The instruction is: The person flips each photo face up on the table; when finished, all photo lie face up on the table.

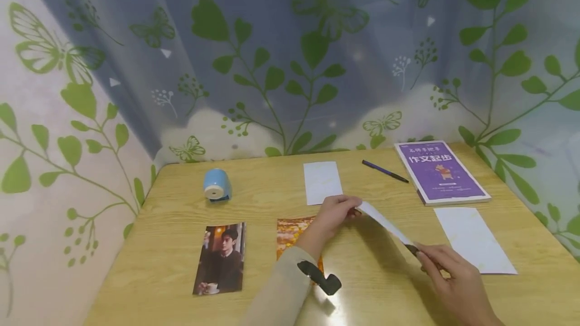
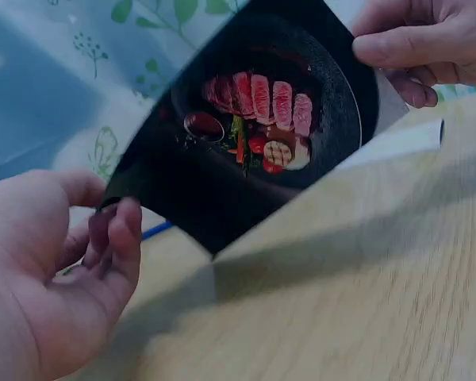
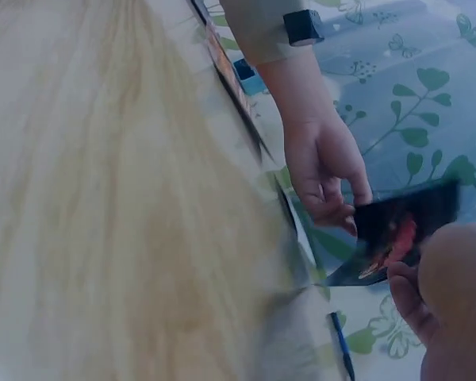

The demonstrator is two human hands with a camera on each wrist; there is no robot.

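Steak photo (image 2: 250, 119), dark and glossy: sliced pink meat, veg and a sauce bowl on black, plain white back; held tilted above the bench (image 1: 263, 180). Left grip (image 1: 332, 215) clamped on one end, right grip (image 1: 453, 270) pinching the other. Print is thin, rectangular, slightly bowed. Bench is yellowish wood grain, a leaf-and-butterfly curtain (image 1: 254, 94) behind. Orange photo (image 1: 286, 235) flat, partly blocked by the pale left sleeve (image 1: 283, 286); portrait photo (image 1: 222, 265) and rounded blue object (image 1: 216, 182) off left; far white card (image 1: 322, 180) beyond left grip, slim dark pen (image 1: 385, 170), purple paperback book (image 1: 441, 170), near white card (image 1: 476, 240) just beside right grip
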